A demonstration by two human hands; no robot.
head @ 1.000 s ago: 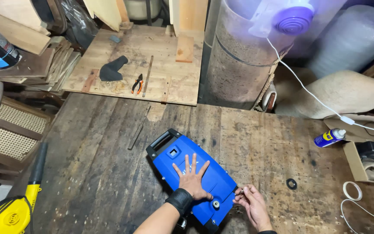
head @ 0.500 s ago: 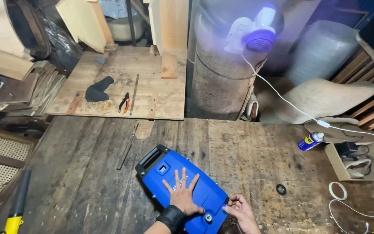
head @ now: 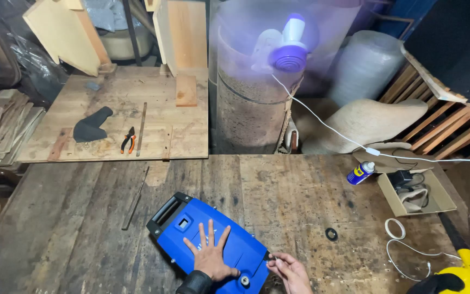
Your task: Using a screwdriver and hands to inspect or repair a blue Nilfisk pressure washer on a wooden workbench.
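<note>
Pressing flat, fingers spread, left hand [head: 211,257] atop blue plastic case [head: 208,242] lying on worn wooden workbench [head: 278,190]; right hand [head: 289,270] pinching something small, unidentifiable, at case's lower right edge.

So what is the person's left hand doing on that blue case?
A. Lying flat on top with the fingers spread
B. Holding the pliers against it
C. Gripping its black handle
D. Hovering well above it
A: the left hand lies palm down with its fingers spread on the lid of the blue case, away from the black handle; the pliers lie on the far board.
</note>
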